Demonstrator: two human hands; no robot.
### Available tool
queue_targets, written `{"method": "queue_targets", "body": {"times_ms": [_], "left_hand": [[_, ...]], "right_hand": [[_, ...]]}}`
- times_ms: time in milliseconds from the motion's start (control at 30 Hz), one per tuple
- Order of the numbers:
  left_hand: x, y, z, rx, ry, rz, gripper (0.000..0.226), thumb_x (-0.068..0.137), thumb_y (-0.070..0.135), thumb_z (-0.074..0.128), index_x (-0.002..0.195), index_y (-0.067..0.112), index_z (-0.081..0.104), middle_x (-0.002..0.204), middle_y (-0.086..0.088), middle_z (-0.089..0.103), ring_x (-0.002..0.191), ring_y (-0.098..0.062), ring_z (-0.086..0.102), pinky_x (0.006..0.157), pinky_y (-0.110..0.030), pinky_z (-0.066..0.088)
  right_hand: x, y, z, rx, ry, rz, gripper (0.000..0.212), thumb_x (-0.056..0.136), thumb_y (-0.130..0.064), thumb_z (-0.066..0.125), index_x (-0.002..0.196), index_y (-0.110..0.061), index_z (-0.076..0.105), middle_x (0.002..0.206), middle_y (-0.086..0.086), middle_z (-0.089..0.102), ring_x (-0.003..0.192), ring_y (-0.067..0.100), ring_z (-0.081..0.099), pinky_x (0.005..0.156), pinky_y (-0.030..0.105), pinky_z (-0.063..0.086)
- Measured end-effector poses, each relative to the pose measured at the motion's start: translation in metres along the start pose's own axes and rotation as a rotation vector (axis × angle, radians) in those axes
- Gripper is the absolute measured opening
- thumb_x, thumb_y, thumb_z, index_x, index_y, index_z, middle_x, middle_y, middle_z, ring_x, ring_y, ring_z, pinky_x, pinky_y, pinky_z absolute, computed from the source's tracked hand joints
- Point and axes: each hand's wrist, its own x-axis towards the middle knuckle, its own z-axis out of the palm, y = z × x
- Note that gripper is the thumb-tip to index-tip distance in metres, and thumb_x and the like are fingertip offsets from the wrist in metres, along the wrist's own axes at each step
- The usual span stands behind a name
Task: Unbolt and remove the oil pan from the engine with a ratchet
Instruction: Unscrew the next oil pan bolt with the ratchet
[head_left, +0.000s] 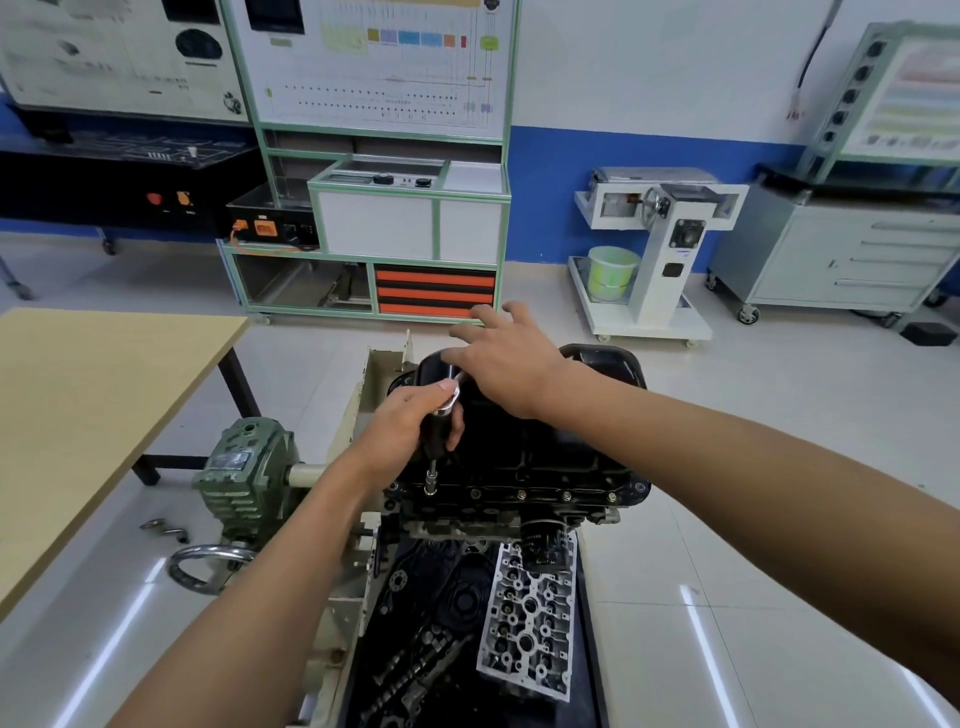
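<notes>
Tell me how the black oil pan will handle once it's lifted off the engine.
The oil pan looks like ribbed, rigid metal, so it should stay stiff rather than flex. It is broad and deep, so it is probably heavy and awkward one-handed. Its glossy surface may be slick. Bolts still line its near flange, so it likely will not budge yet.

Our left hand (402, 436) grips the upright ratchet (435, 434), its socket on a bolt (430, 491) at the oil pan's (524, 436) near left edge. Our right hand (501, 366) spreads above the ratchet's top.
</notes>
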Motion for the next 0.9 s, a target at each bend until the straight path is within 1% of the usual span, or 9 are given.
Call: {"method": "queue_targets", "body": {"times_ms": [100, 200, 333, 433, 533, 633, 700, 800, 900], "left_hand": [[0.003, -0.002, 0.000, -0.066, 0.103, -0.027, 0.048, 0.084, 0.062, 0.052, 0.060, 0.023, 0.066, 0.061, -0.004, 0.058, 0.062, -0.018, 0.052, 0.070, -0.035, 0.042], [0.007, -0.006, 0.000, -0.143, 0.183, -0.036, 0.043, 0.082, 0.062, 0.055, 0.064, 0.026, 0.070, 0.063, -0.002, 0.059, 0.061, -0.016, 0.053, 0.069, -0.036, 0.042], [0.008, -0.009, -0.002, -0.189, 0.255, -0.022, 0.044, 0.081, 0.063, 0.060, 0.064, 0.023, 0.072, 0.065, -0.005, 0.061, 0.063, -0.017, 0.054, 0.074, -0.040, 0.041], [0.009, -0.010, 0.000, -0.164, 0.274, -0.020, 0.048, 0.080, 0.064, 0.060, 0.060, 0.021, 0.070, 0.064, -0.005, 0.063, 0.065, -0.017, 0.058, 0.075, -0.036, 0.046], [0.009, -0.007, 0.002, -0.160, 0.279, -0.033, 0.047, 0.077, 0.065, 0.061, 0.061, 0.022, 0.072, 0.062, 0.000, 0.065, 0.058, -0.012, 0.061, 0.059, -0.022, 0.052], [0.009, -0.006, 0.003, -0.184, 0.276, -0.036, 0.045, 0.075, 0.065, 0.063, 0.062, 0.023, 0.071, 0.061, 0.000, 0.063, 0.058, -0.013, 0.059, 0.060, -0.025, 0.051], [0.009, -0.007, 0.003, -0.184, 0.253, -0.018, 0.045, 0.078, 0.063, 0.063, 0.063, 0.020, 0.069, 0.063, -0.006, 0.062, 0.067, -0.022, 0.058, 0.072, -0.034, 0.048], [0.005, -0.008, 0.001, -0.078, 0.157, 0.016, 0.049, 0.086, 0.062, 0.056, 0.064, 0.019, 0.067, 0.068, -0.009, 0.060, 0.077, -0.027, 0.052, 0.082, -0.042, 0.039], [0.001, -0.007, 0.001, -0.005, 0.086, 0.019, 0.046, 0.089, 0.058, 0.053, 0.068, 0.020, 0.068, 0.073, -0.005, 0.062, 0.074, -0.019, 0.056, 0.079, -0.039, 0.042]], "right_hand": [[-0.007, 0.000, 0.000, 0.103, -0.058, 0.039, 0.039, 0.094, -0.025, 0.054, 0.133, -0.023, 0.049, 0.124, 0.003, 0.058, 0.117, 0.028, 0.053, 0.094, 0.045, 0.042], [-0.016, -0.002, -0.010, 0.199, -0.174, 0.076, 0.029, 0.093, -0.035, 0.055, 0.117, -0.019, 0.055, 0.101, 0.005, 0.059, 0.088, 0.028, 0.057, 0.071, 0.037, 0.044], [-0.031, -0.010, -0.033, 0.426, -0.353, 0.035, 0.039, 0.092, -0.049, 0.057, 0.092, -0.010, 0.063, 0.080, 0.005, 0.067, 0.075, 0.026, 0.067, 0.061, 0.034, 0.053], [-0.040, -0.024, -0.046, 0.653, -0.446, -0.024, 0.051, 0.099, -0.049, 0.049, 0.065, -0.011, 0.057, 0.056, 0.005, 0.068, 0.062, 0.028, 0.071, 0.069, 0.041, 0.061], [-0.043, -0.035, -0.049, 0.759, -0.527, -0.086, 0.063, 0.105, -0.047, 0.031, 0.065, -0.013, 0.066, 0.070, 0.002, 0.073, 0.062, 0.024, 0.072, 0.085, 0.038, 0.057], [-0.041, -0.033, -0.047, 0.734, -0.525, -0.091, 0.060, 0.107, -0.040, 0.033, 0.068, -0.011, 0.069, 0.064, -0.002, 0.070, 0.054, 0.019, 0.064, 0.063, 0.018, 0.047], [-0.040, -0.023, -0.047, 0.693, -0.543, -0.070, 0.050, 0.104, -0.038, 0.043, 0.069, -0.012, 0.066, 0.060, 0.003, 0.065, 0.054, 0.018, 0.054, 0.058, 0.022, 0.045], [-0.034, -0.003, -0.048, 0.518, -0.570, -0.007, 0.025, 0.095, -0.027, 0.061, 0.073, -0.016, 0.058, 0.058, 0.004, 0.069, 0.053, 0.014, 0.060, 0.060, 0.029, 0.049], [-0.026, 0.005, -0.039, 0.307, -0.311, 0.106, 0.021, 0.085, -0.005, 0.064, 0.071, -0.016, 0.052, 0.063, 0.000, 0.055, 0.056, 0.018, 0.055, 0.052, 0.025, 0.039]]}}
